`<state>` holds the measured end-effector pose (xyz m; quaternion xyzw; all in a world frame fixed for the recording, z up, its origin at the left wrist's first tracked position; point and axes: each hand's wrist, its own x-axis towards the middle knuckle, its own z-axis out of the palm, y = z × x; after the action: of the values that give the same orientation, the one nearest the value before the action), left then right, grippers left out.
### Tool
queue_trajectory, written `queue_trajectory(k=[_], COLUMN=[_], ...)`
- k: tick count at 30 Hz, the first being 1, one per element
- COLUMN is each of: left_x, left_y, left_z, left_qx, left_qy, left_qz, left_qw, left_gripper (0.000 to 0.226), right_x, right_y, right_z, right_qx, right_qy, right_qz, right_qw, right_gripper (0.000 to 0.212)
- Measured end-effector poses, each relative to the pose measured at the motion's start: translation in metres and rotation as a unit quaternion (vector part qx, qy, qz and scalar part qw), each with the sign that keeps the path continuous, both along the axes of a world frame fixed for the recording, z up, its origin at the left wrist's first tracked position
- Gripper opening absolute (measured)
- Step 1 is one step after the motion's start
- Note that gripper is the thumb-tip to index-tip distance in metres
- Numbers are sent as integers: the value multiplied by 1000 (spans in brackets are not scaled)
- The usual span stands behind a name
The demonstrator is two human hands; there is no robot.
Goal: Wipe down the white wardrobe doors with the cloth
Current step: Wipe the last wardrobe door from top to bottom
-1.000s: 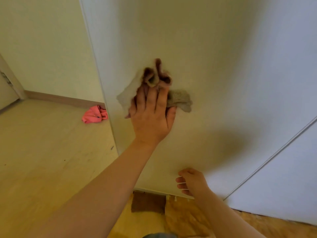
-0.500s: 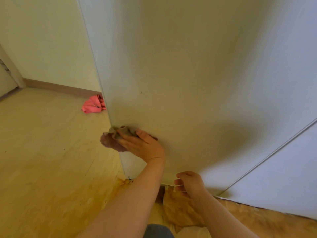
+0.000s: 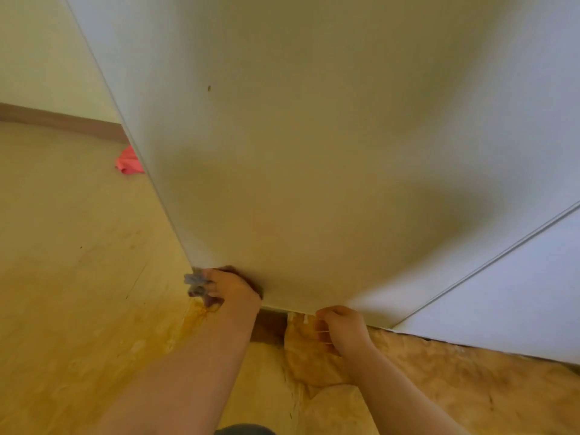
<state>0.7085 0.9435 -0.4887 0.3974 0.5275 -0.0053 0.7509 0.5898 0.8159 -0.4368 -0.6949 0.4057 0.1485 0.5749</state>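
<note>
Pale wooden floor (image 3: 62, 277) meets the foot of the white wardrobe door (image 3: 314, 152). At the door's lower left corner the left hand (image 3: 233, 290) clenches the bunched grey-brown cloth (image 3: 195, 282) against the panel, and a wad of it pokes out past the fingers. Near it, just under the door's bottom edge, the right hand (image 3: 340, 328) has its fingers curled; I cannot tell whether it holds anything. A second door (image 3: 502, 293) adjoins on the right. Well apart, a pink rag (image 3: 127, 161) lies on the floor near the baseboard (image 3: 62, 120).

Bare left hand (image 3: 233, 288) and right hand (image 3: 340, 328) on bare forearms (image 3: 188, 372); sliver of dark grey clothing (image 3: 244, 430) below.
</note>
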Motion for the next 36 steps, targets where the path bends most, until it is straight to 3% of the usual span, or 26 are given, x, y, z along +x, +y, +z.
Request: queue_trajectory(k=[3, 6, 11, 18, 22, 28, 31, 34, 36], left_x=[-3, -11, -44, -95, -109, -107, -110, -115, -115], left_y=[-3, -13, -61, -139, -165, -167, -164, -162, -160], left_z=[-31, -36, -36, -17, -21, 11, 58, 121, 181], left_qx=[-79, -127, -231, -279, -249, -75, -31, 5, 22], left_qy=[5, 19, 41, 37, 72, 67, 73, 85, 87], left_qz=[-16, -34, -85, -154, -265, -457, -525, -615, -634], left_qw=[997, 991, 968, 947, 929, 884, 847, 784, 769], left_gripper=[63, 37, 33, 14, 32, 21, 22, 26, 33], right_x=[-5, -14, -26, -44, -56, -78, -85, -82, -79], right_y=[-8, -18, -43, -77, -99, -108, -107, -105, -104], right_z=[-17, -30, -43, -38, -32, -5, 33, 88, 142], right_qx=[-6, -12, -29, -56, -79, -78, -73, -59, -55], right_qy=[8, 31, 41, 20, 3, 24, 38, 39, 39], right_qz=[-13, -28, -62, -121, -166, -208, -207, -199, -189], right_qw=[1000, 999, 997, 991, 983, 975, 975, 977, 980], right_gripper=[18, 20, 22, 23, 19, 18, 16, 19, 19])
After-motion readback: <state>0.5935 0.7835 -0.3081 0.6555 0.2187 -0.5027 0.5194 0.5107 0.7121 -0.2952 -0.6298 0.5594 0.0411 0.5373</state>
